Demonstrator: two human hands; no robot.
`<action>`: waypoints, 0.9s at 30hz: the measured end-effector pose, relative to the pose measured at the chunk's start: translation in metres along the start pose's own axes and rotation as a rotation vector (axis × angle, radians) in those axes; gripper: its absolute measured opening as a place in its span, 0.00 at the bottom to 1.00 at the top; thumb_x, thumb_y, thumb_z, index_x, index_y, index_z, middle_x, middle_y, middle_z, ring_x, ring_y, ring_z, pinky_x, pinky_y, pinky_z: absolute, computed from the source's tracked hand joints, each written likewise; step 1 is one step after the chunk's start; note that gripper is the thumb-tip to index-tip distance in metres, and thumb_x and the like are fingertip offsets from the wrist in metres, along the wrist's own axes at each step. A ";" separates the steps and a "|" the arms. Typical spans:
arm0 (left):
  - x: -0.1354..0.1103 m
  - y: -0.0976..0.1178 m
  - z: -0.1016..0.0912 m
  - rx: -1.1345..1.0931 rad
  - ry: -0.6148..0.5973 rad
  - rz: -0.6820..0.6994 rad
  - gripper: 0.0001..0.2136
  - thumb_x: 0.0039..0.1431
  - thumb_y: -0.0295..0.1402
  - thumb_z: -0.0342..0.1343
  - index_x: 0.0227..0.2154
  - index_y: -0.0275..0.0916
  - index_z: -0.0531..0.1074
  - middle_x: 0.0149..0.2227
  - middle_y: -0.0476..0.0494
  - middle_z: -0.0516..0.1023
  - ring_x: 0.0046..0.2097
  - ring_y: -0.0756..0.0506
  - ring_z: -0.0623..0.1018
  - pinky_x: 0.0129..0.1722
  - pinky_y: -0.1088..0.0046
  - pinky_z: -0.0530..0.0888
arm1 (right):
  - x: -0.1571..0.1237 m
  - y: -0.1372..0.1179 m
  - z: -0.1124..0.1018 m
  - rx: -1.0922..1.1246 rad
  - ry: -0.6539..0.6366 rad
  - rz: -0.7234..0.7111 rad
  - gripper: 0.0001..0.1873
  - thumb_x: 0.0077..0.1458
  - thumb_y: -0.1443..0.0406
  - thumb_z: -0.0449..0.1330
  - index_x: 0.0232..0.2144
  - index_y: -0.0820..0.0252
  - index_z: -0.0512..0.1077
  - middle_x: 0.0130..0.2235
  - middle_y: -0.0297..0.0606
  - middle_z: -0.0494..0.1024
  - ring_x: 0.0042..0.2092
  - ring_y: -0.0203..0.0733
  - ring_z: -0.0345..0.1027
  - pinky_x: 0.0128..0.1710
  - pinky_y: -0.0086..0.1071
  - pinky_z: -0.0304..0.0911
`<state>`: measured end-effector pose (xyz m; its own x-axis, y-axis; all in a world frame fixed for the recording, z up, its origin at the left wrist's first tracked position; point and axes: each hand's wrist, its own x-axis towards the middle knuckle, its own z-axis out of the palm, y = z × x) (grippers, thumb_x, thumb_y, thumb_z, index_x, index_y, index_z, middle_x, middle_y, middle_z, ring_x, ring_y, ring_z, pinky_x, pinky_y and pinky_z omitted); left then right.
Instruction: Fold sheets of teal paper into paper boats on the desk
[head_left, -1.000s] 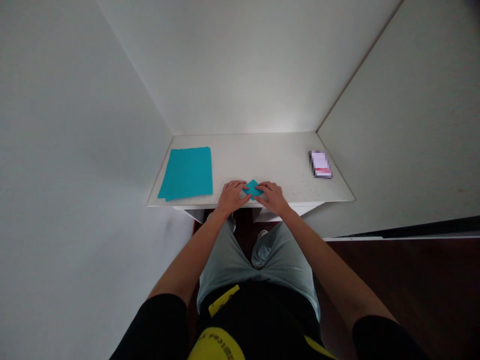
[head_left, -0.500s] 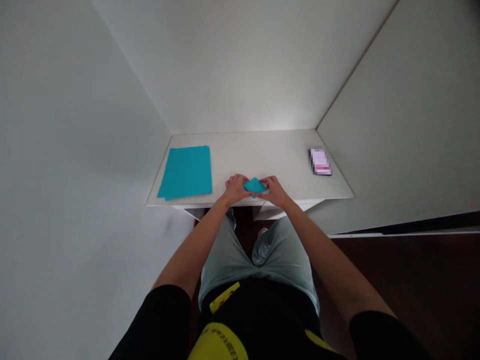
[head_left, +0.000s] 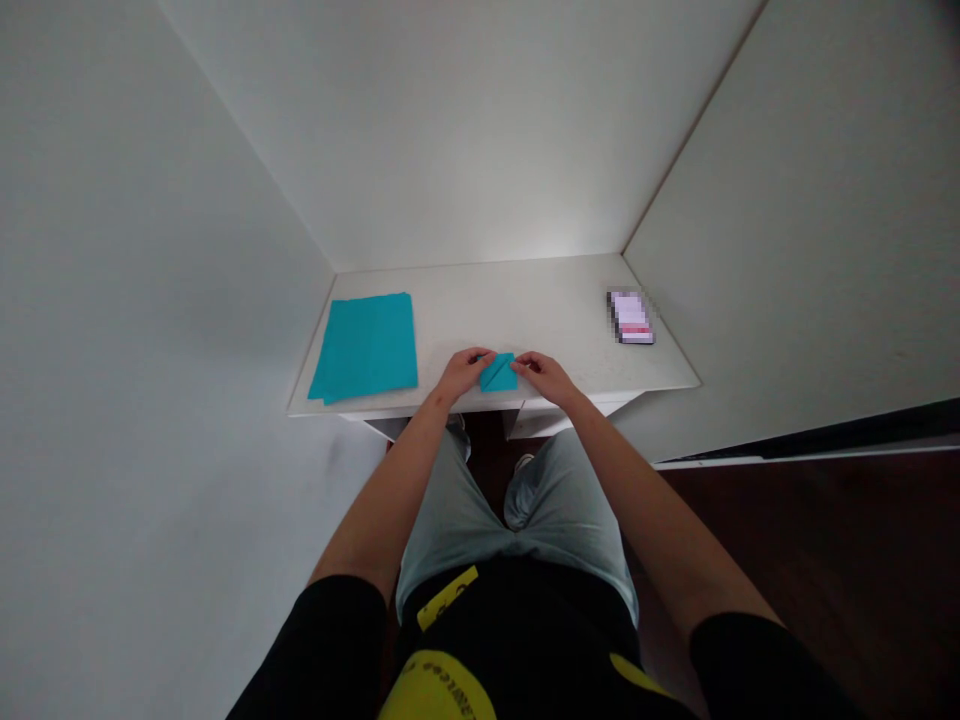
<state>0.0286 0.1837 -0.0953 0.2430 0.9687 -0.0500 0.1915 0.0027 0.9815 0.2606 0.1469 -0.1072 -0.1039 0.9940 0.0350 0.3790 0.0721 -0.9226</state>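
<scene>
A small folded piece of teal paper (head_left: 499, 373) lies on the white table (head_left: 525, 300) near its front edge. My left hand (head_left: 461, 373) pinches the paper's left side with curled fingers. My right hand (head_left: 546, 375) holds its right side, fingertips pressed on the paper's edge. Both hands rest on the tabletop, close together, with the paper between them. The paper now shows as a flat, roughly square shape with a diagonal crease.
A stack of flat teal paper sheets (head_left: 365, 345) lies at the table's left end. A phone with a blurred screen (head_left: 631, 317) lies at the right end. White walls close in on three sides. My knees are under the table's front edge.
The small paper went from a diamond shape to a lifted, pinched fold and now lies flatter as a square. Both hands shifted slightly but stayed on it.
</scene>
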 end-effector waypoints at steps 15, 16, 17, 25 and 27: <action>-0.004 0.000 -0.001 -0.108 0.030 0.029 0.12 0.57 0.43 0.70 0.35 0.38 0.84 0.39 0.42 0.87 0.43 0.42 0.81 0.50 0.63 0.78 | 0.001 -0.004 0.005 0.142 0.104 -0.023 0.21 0.55 0.43 0.66 0.31 0.53 0.77 0.32 0.35 0.78 0.35 0.44 0.68 0.40 0.40 0.65; -0.005 0.000 -0.001 -0.115 0.031 0.027 0.12 0.57 0.43 0.70 0.35 0.38 0.84 0.39 0.42 0.87 0.43 0.42 0.81 0.50 0.63 0.78 | 0.001 -0.005 0.006 0.156 0.110 -0.024 0.21 0.54 0.43 0.66 0.31 0.53 0.77 0.32 0.35 0.78 0.35 0.44 0.68 0.41 0.40 0.65; -0.005 0.001 -0.001 -0.120 0.035 0.027 0.12 0.57 0.42 0.70 0.35 0.38 0.84 0.39 0.42 0.87 0.43 0.42 0.81 0.51 0.63 0.78 | 0.002 -0.005 0.006 0.168 0.117 -0.024 0.21 0.54 0.43 0.66 0.30 0.53 0.77 0.31 0.35 0.78 0.36 0.44 0.68 0.41 0.40 0.65; -0.004 0.001 -0.003 -0.129 0.099 0.053 0.13 0.56 0.44 0.72 0.35 0.38 0.83 0.38 0.42 0.86 0.46 0.41 0.81 0.54 0.62 0.77 | 0.004 -0.005 0.008 0.243 0.213 -0.059 0.22 0.55 0.42 0.66 0.30 0.53 0.75 0.32 0.34 0.77 0.38 0.45 0.68 0.45 0.40 0.66; -0.004 0.000 -0.003 -0.134 0.137 0.060 0.14 0.56 0.45 0.71 0.35 0.38 0.83 0.37 0.43 0.86 0.46 0.41 0.81 0.53 0.62 0.77 | 0.003 -0.005 0.008 0.254 0.250 -0.061 0.24 0.55 0.40 0.65 0.31 0.53 0.75 0.32 0.34 0.76 0.39 0.45 0.68 0.45 0.40 0.67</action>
<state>0.0244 0.1805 -0.0943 0.1172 0.9928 0.0263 0.0502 -0.0324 0.9982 0.2515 0.1493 -0.1055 0.1204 0.9802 0.1569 0.1350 0.1404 -0.9808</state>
